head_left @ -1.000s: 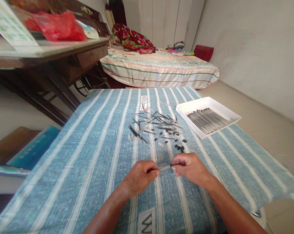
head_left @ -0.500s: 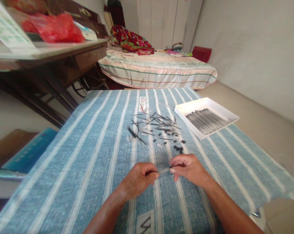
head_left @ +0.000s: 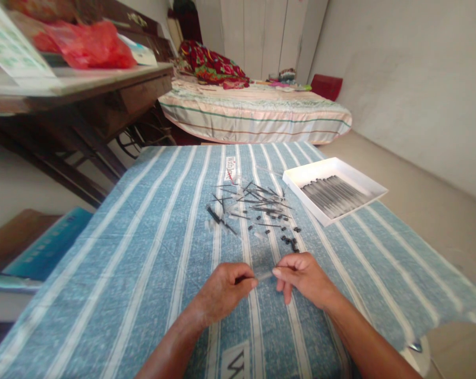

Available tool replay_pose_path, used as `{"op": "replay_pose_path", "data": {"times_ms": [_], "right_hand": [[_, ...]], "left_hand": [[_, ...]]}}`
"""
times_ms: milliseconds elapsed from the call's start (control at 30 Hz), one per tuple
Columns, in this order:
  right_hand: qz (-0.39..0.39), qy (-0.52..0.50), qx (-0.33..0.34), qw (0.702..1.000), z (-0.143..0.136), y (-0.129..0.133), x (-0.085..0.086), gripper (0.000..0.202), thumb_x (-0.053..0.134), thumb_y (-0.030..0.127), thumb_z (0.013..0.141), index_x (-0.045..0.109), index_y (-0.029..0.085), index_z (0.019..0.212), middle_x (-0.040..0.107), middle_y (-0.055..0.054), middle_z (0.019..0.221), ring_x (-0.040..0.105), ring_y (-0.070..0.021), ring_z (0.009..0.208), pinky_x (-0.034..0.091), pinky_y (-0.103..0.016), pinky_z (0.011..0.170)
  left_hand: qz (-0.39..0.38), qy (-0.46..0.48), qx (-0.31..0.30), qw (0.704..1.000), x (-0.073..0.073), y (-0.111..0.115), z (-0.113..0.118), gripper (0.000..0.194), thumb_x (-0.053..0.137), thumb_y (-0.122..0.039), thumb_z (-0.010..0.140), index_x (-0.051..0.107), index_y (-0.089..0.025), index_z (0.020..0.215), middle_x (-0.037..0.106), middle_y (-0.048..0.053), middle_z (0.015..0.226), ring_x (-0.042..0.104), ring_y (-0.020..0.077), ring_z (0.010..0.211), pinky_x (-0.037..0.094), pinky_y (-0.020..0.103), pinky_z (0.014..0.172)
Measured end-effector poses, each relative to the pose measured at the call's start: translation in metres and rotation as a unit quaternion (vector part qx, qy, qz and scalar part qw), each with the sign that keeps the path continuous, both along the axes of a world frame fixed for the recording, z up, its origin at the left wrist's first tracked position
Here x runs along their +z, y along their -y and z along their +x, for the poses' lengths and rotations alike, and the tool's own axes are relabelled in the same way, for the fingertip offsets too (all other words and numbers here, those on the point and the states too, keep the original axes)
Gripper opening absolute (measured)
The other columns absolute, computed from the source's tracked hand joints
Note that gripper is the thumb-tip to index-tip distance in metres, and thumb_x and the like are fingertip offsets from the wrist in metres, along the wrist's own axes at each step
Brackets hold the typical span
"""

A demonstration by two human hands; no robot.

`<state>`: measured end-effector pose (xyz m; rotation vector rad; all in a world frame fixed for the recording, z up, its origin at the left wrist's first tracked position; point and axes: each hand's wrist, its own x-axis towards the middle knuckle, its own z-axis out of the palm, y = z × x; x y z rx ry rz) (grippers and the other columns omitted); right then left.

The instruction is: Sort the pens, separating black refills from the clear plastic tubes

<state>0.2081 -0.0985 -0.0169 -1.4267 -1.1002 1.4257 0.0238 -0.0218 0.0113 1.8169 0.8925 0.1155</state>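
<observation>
Translucent tube (head_left: 265,276), pinched by left hand (head_left: 228,292) and right hand (head_left: 304,279), might slip if either pinch loosens.

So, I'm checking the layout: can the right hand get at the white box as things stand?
Probably yes: striped tablecloth lies between the right hand and the open white box, though that hand seems to be pinching a translucent piece.

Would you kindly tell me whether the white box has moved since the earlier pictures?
No: the white box sits in the same place on the striped tablecloth, with no visible shift either way.
</observation>
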Motion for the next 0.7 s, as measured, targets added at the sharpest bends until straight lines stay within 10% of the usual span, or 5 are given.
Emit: {"op": "replay_pose_path", "data": {"times_ms": [333, 533, 700], "right_hand": [[0.008, 0.036, -0.007, 0.999, 0.018, -0.016, 0.006, 0.018, 0.06, 0.031, 0.071, 0.056, 0.014, 0.066, 0.059, 0.003, 0.055, 0.055, -0.0087, 0.037, 0.038, -0.018, 0.04], [0.156, 0.079, -0.148, 0.974, 0.031, -0.045, 0.012, 0.026, 0.059, 0.032, 0.071, 0.06, 0.016, 0.091, 0.061, 0.002, 0.057, 0.055, -0.0107, 0.042, 0.042, -0.022, 0.047], [0.161, 0.349, -0.18, 0.905, 0.067, -0.052, 0.003, 0.02, 0.05, 0.027, 0.076, 0.064, 0.016, 0.087, 0.064, -0.002, 0.067, 0.058, -0.0144, 0.054, 0.043, -0.025, 0.054]], "left_hand": [[0.034, -0.024, 0.03, 0.999, 0.006, -0.007, -0.005, 0.022, 0.044, -0.029, 0.075, 0.056, -0.015, 0.064, 0.046, -0.004, 0.055, 0.041, 0.0092, 0.052, 0.031, 0.021, 0.051], [0.054, -0.034, 0.045, 0.997, 0.003, -0.01, -0.005, 0.022, 0.043, -0.03, 0.075, 0.055, -0.015, 0.064, 0.047, -0.004, 0.055, 0.043, 0.01, 0.054, 0.032, 0.021, 0.053], [0.073, -0.041, 0.044, 0.996, 0.003, -0.01, -0.006, 0.024, 0.043, -0.031, 0.076, 0.055, -0.016, 0.063, 0.047, -0.004, 0.055, 0.043, 0.0102, 0.054, 0.032, 0.021, 0.054]]}}
